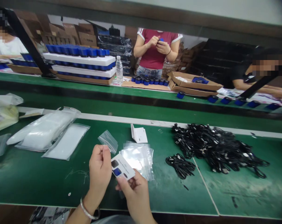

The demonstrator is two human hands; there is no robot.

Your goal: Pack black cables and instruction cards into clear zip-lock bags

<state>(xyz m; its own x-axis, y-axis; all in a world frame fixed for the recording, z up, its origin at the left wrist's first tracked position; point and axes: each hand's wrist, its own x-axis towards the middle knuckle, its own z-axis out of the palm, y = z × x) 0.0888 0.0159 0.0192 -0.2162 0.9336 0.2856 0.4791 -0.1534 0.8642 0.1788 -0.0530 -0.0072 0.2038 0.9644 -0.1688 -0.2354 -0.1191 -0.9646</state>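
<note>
You've got a small white printed card (122, 167) lifted off the surface and tilted, with a dark patch and a blue patch on its face; the print is too small to read. It sits between your hands, just above the green matted surface (38, 183). Your left hand (100, 174) is curled closed, its fingers (99, 152) together, with the card's left end right up against them. Your right hand (133, 194) has its fingers (129, 183) clamped on the card's lower right edge. There's a metal bangle (88, 210) on your left wrist. Right behind the card lies a stack of clear zip bags (137, 160), with a single clear bag (107, 141) just above your left hand and a small pile of white cards (139, 134) further on. To the right is a big tangle of black cables (215, 146), a smaller coil of black cable (180, 165) beside it; to the left, white plastic packs (45, 132). Beyond, a second green surface (85, 82) carries white trays of blue-capped items (79, 59), a water bottle (119, 70) and cardboard trays (192, 81). A co-worker in a red T-shirt (157, 51) holds a small blue item (161, 39) in both hands, with a co-worker in white (9, 45) and a co-worker in black (239, 74) to either side and stacked cartons (68, 31) behind.
</note>
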